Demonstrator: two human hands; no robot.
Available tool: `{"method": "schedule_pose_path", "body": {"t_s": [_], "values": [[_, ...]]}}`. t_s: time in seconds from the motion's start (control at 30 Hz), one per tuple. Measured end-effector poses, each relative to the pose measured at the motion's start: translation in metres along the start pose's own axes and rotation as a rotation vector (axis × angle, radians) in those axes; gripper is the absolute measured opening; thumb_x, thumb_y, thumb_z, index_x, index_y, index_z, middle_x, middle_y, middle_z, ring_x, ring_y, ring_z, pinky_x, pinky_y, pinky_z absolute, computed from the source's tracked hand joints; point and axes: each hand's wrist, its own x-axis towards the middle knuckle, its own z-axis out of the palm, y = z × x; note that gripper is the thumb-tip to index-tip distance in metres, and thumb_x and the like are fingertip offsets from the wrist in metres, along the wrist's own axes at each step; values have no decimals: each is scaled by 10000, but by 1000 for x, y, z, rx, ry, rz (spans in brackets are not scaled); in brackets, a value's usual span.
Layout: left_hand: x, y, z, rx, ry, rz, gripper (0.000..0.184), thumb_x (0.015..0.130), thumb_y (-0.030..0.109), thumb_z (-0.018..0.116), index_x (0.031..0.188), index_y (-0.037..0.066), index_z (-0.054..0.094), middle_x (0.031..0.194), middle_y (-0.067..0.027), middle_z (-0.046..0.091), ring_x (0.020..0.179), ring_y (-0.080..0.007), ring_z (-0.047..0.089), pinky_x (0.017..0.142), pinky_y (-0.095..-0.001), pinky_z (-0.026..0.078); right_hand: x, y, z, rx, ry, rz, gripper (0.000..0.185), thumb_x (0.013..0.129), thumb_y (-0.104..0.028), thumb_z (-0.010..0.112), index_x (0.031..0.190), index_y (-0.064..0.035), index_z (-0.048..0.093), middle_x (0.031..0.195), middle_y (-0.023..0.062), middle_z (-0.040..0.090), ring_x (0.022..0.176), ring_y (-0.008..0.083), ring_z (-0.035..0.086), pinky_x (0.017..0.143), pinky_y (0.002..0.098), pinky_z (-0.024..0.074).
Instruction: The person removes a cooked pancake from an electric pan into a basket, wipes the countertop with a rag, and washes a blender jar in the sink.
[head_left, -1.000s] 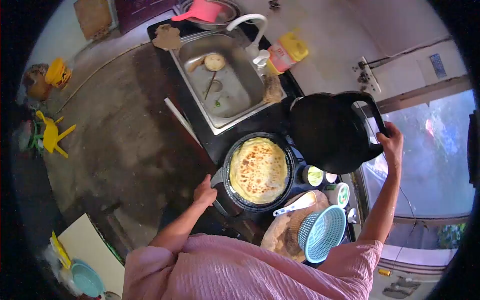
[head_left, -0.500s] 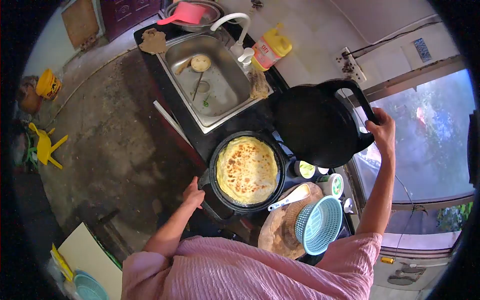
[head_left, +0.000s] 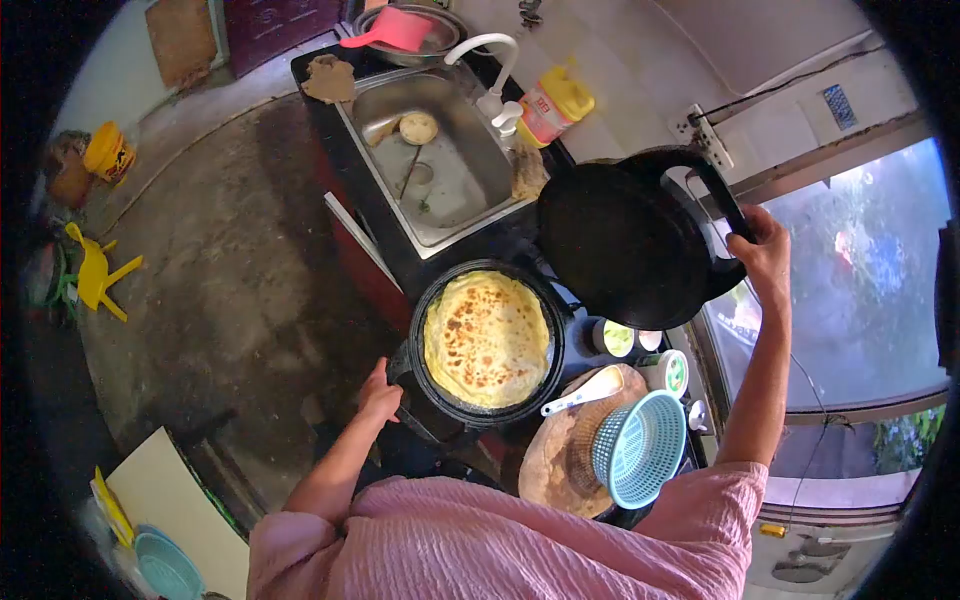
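Note:
A round black electric baking pan (head_left: 560, 372) holds a browned flatbread (head_left: 488, 340) lying flat inside. My left hand (head_left: 378, 392) is closed on the handle at the pan's left side; some of its fingers are hidden. On the right, my right hand (head_left: 765, 255) grips the looped handle of the black lid (head_left: 620, 245). The lid is raised and swung away from the pan, its dark round plate facing up toward me.
Right of the pan, a blue basket (head_left: 672, 470) and white-handled spatula (head_left: 575, 402) rest on a round wooden board (head_left: 545, 465). Small tubs (head_left: 612, 338) stand below the lid. A steel sink (head_left: 460, 160) holds a ladle (head_left: 418, 127). A yellow jug (head_left: 565, 100) stands behind.
The pan and my left hand have shifted slightly left relative to the counter. My right hand still holds the lid raised. The view has turned a little.

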Motion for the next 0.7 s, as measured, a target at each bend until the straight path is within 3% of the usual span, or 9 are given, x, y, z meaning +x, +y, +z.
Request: {"method": "schedule_pose_path", "body": {"t_s": [0.43,0.7], "values": [[-28,-56,-50,-123,30,28,718,781,28,542,1430,170,270,1343,-188,432,945,-346,628,529,-405,600,-10,-109,15,-38,-37,-151,332,648,-49,616,965,49,618,714,27,584,642,102,533,602,250,436],[-56,-140,-98,-101,203,192,707,752,103,550,1410,148,298,1209,-163,556,767,-313,658,499,-358,565,-26,-217,68,-41,-147,-291,367,652,-50,611,1005,51,607,785,28,570,721,109,521,670,250,430]]}}
